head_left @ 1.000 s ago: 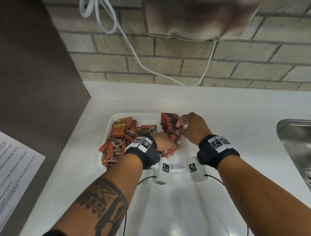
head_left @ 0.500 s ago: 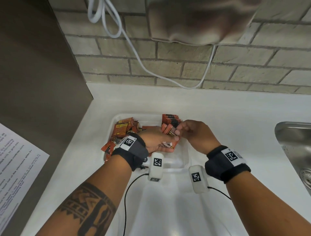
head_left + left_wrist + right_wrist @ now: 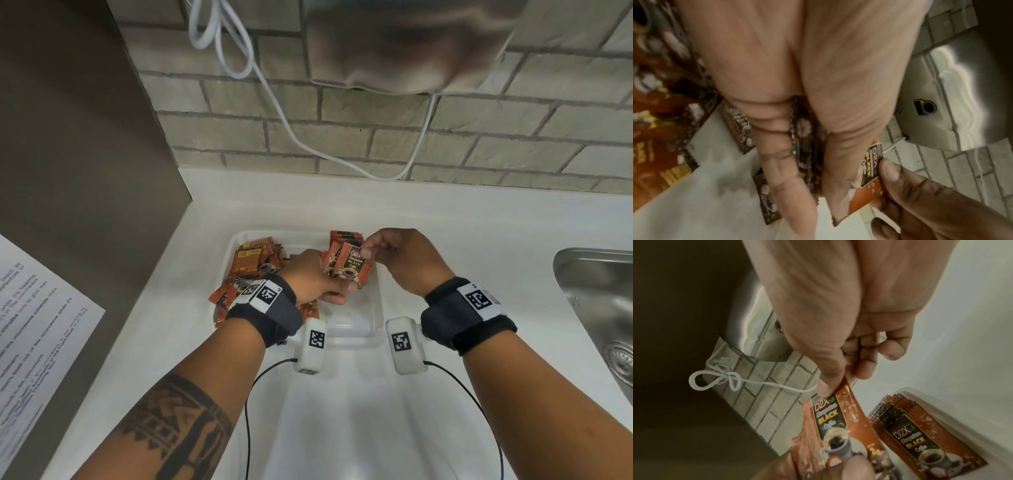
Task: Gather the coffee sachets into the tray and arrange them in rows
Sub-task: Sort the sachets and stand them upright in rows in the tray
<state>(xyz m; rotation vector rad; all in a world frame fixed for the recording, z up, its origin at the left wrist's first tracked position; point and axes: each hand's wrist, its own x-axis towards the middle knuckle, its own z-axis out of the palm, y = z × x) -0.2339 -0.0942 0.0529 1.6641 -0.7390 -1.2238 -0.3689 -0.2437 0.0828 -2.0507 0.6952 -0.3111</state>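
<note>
A white tray (image 3: pixel 375 308) sits on the counter. Loose orange-brown coffee sachets (image 3: pixel 248 262) lie piled in its left half. A neat row of sachets (image 3: pixel 344 235) stands on edge at its back right, also seen in the right wrist view as the row (image 3: pixel 910 434). My left hand (image 3: pixel 337 287) grips a small bundle of sachets (image 3: pixel 352 269) above the tray's middle. My right hand (image 3: pixel 368 251) pinches the top edge of the bundle's front sachet (image 3: pixel 838 418) between thumb and forefinger. In the left wrist view, sachets (image 3: pixel 803 146) sit between my fingers.
A steel sink (image 3: pixel 599 301) lies to the right. A printed sheet (image 3: pixel 34 335) hangs on the brown panel (image 3: pixel 85 154) at left. A white cable (image 3: pixel 274 96) and a wall-mounted unit (image 3: pixel 404 44) hang on the brick wall behind the tray.
My left hand has lifted a bundle of sachets out of the tray. My right hand left the standing row and took hold of the bundle's front sachet.
</note>
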